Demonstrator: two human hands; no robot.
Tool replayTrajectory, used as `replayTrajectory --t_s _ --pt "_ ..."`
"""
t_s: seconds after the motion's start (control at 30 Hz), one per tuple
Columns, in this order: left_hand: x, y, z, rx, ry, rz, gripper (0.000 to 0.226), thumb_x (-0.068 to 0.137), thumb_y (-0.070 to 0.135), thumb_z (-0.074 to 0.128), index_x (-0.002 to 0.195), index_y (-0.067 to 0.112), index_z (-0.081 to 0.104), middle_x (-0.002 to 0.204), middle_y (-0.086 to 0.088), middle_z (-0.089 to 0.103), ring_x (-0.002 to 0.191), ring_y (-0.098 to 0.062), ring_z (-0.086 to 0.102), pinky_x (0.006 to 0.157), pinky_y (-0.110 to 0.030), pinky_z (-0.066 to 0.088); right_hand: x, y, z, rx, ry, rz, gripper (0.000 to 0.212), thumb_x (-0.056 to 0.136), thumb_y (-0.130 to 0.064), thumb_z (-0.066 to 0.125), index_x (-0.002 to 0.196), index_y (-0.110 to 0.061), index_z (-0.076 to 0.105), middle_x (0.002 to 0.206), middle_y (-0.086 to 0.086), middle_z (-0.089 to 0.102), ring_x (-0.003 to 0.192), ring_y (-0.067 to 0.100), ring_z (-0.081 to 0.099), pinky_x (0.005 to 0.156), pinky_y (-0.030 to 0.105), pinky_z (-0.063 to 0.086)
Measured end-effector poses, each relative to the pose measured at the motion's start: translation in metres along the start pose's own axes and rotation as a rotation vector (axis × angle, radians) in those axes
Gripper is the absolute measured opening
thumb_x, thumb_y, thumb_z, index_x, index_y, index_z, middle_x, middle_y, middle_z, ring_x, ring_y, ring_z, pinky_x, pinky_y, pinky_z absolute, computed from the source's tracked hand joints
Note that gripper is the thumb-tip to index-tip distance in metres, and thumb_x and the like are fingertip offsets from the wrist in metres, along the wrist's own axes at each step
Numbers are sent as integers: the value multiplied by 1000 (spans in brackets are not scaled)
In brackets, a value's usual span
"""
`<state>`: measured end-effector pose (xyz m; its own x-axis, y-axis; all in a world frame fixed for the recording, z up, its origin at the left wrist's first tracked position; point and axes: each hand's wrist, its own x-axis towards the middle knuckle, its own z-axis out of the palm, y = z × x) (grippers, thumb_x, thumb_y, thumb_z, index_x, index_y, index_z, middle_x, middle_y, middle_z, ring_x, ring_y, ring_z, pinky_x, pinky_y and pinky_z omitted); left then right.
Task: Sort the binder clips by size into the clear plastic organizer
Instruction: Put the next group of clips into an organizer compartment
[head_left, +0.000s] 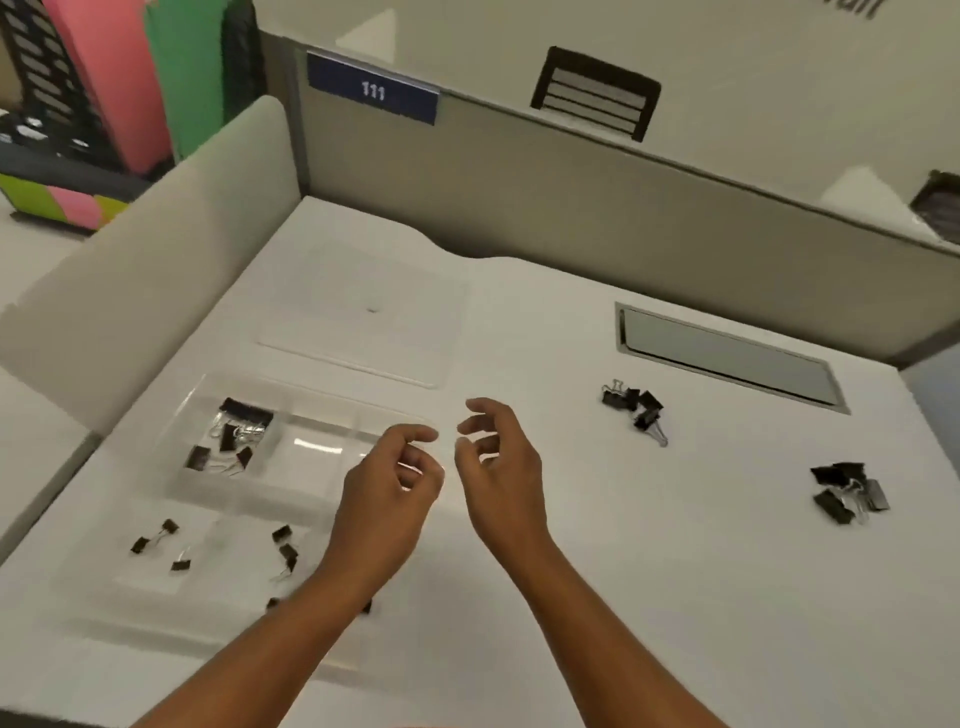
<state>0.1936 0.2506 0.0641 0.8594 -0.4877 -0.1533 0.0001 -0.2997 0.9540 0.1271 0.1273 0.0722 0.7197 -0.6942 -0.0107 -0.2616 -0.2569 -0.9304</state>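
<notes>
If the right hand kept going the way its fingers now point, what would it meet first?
The right hand points up and left, so probably the left hand beside it, then the clear plastic organizer; depth is unclear.

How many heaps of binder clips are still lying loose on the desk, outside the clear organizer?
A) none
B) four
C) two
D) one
C: one heap of clips lies on the white desk near the grey hatch, and a second heap lies nearer the right edge, both well away from the clear organizer.
</notes>
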Motion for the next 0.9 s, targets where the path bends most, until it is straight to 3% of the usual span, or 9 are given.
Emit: replayTrajectory --t_s 0.27,0.47,0.6,0.7,0.83,0.9 --pt "-6 31 148 125 -271 84 28 95 19 68 111 42 64 93 17 70 88 -4 68 76 -24 58 -2 84 -138 -8 230 137 32 97 -11 58 116 -37 63 108 -14 68 91 7 64 72 17 51" --pt "25 30 252 265 -341 154 31 94 17 69 116 38 62 104 14 68 94 -2 65 76 -20 52 30 145 -210 -68 288 144 30 96 -8 58 113 -32 65 107 -15 68 91 7 65 73 19 52" --pt "59 30 309 380 -332 184 45 98 18 67 141 29 55 128 11 59 101 -5 62 76 -10 44 74 183 -240 -197 264 81 31 96 -9 61 121 -26 64 114 -15 62 99 7 60 84 28 54" --pt "84 31 337 465 -326 179 54 101 9 59 151 24 47 141 2 52 112 -17 62 88 -25 48 111 206 -248 -320 210 12 41 94 -14 66 134 -23 59 128 -7 57 113 17 53 94 35 51" --pt "102 23 354 504 -299 162 62 97 -4 43 151 26 49 136 0 52 120 -15 56 90 -25 44 147 224 -246 -401 85 -61 55 94 -33 72 146 -27 54 136 -6 54 116 19 50 95 31 49" --pt "105 17 357 504 -267 152 58 99 -3 41 147 27 55 131 2 55 116 -9 56 85 -14 43 155 231 -242 -402 80 -97 51 93 -34 73 141 -26 58 132 -5 55 115 20 52 93 30 51"
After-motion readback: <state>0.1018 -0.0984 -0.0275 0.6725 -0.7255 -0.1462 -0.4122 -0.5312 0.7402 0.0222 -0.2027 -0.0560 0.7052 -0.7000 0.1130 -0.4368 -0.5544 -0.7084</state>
